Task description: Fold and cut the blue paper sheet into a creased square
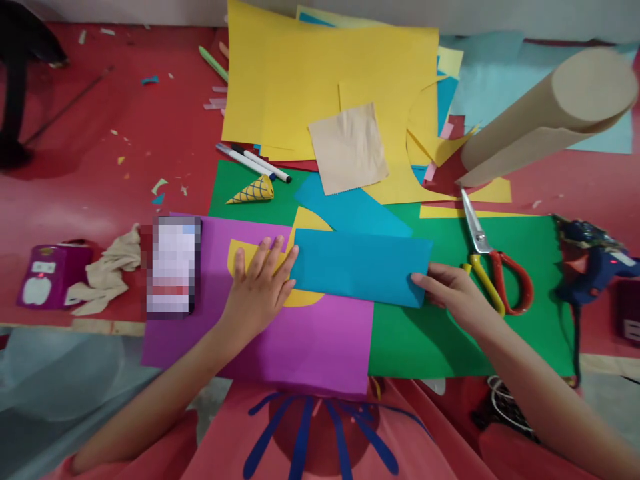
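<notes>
A blue paper strip (357,267) lies in front of me, across the purple sheet (320,347) and the green sheet (415,347). Its right end is pinched between the thumb and fingers of my right hand (453,290). My left hand (263,277) rests flat with fingers spread, at the strip's left edge and partly over a yellow paper piece (307,298). Part of that yellow piece is hidden under the strip. Just right of my right hand lie scissors (481,243) with one red and one yellow handle. Another blue paper piece (367,210) sits behind the strip.
A phone (173,267) lies at left, near a crumpled beige cloth (115,267). A small patterned paper cone (255,191) and two pens (250,160) are behind my left hand. Yellow sheets (280,80) lie at the back. A brown paper roll (530,127) and glue gun (595,267) are at right.
</notes>
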A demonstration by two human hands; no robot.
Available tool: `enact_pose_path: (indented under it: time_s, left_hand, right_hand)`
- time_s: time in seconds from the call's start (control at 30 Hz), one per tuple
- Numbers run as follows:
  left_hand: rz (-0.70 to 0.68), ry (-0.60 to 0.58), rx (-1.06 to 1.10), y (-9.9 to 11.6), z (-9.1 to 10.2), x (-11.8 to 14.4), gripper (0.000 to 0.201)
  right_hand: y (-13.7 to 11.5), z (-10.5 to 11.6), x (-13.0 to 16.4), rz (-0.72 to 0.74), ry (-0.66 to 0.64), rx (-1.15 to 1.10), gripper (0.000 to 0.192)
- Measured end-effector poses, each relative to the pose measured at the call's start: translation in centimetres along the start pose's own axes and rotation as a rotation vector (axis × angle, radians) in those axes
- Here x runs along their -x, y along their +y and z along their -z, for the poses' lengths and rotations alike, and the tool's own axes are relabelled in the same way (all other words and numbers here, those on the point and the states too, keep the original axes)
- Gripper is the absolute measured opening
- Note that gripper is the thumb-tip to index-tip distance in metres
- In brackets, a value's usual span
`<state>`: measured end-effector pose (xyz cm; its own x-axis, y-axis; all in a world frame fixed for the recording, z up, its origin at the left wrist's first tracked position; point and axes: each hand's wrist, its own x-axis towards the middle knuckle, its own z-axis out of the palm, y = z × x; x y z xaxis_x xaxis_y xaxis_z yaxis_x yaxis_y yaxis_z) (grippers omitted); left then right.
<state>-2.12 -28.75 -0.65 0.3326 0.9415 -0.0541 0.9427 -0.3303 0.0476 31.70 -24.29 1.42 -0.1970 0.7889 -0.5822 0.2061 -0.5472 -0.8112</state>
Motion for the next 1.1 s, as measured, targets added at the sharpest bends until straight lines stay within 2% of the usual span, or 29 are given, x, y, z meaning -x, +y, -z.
enact_pose_path:
  time_s: [0.07, 0.13, 0.2, 0.27, 0.33, 0.43, 0.5, 0.57, 0.67, 0.8, 0.9, 1.1]
  left_hand:
    - [-0.018, 0.045, 0.042, -0.2, 0.0, -0.3, 0.064]
    - [-0.080, 0.116, 0.140, -0.2, 0.2, -0.5, 0.074]
    - [-0.177, 0.142, 0.315, 0.1, 0.5, -0.7, 0.078]
    - [-0.247, 0.088, 0.596, 1.0, 0.9, -0.9, 0.077]
    - [-0.238, -0.020, 0.957, 2.1, 1.2, -1.1, 0.076]
    - [-0.147, -0.158, 1.420, 3.9, 1.0, -1.7, 0.078]
    - [-0.073, -0.160, 1.582, 4.7, 0.7, -2.2, 0.078]
    - [-0.001, -0.122, 1.607, 5.2, 0.5, -2.7, 0.078]
    - [0.022, -0.095, 1.539, 5.3, 0.5, -3.4, 0.079]
    - [-0.056, -0.094, 1.489, 5.4, 1.1, -4.0, 0.079]
    - [-0.081, -0.114, 1.533, 5.6, 1.5, -4.3, 0.078]
    - [0.002, -0.084, 1.621, 5.9, 2.0, -4.6, 0.093]
  right_hand:
    - [0.0, 0.0, 0.0, 0.078, 0.038, 0.075, 0.032]
    - [0.0, -0.1, 0.3, 0.166, 0.173, 0.074, 0.035]
    - [0.1, -0.5, 0.9, 0.262, 0.321, 0.082, 0.034]
    - [0.1, -1.3, 1.7, 0.375, 0.386, 0.221, 0.030]
    - [0.1, -2.6, 2.5, 0.526, 0.338, 0.468, 0.031]
    - [-0.2, -4.8, 3.1, 0.788, 0.117, 0.681, 0.028]
    - [-0.3, -5.9, 2.9, 0.865, -0.056, 0.605, 0.055]
    - [-0.6, -6.3, 2.0, 0.804, -0.139, 0.407, 0.074]
    - [-1.8, -6.3, 0.3, 0.613, -0.147, 0.211, 0.067]
    - [-4.1, -6.6, -1.5, 0.553, -0.143, 0.297, 0.052]
    - [-5.3, -7.2, -2.0, 0.484, -0.130, 0.309, 0.042]
    - [-5.1, -8.2, -2.0, 0.379, -0.204, 0.198, 0.040]
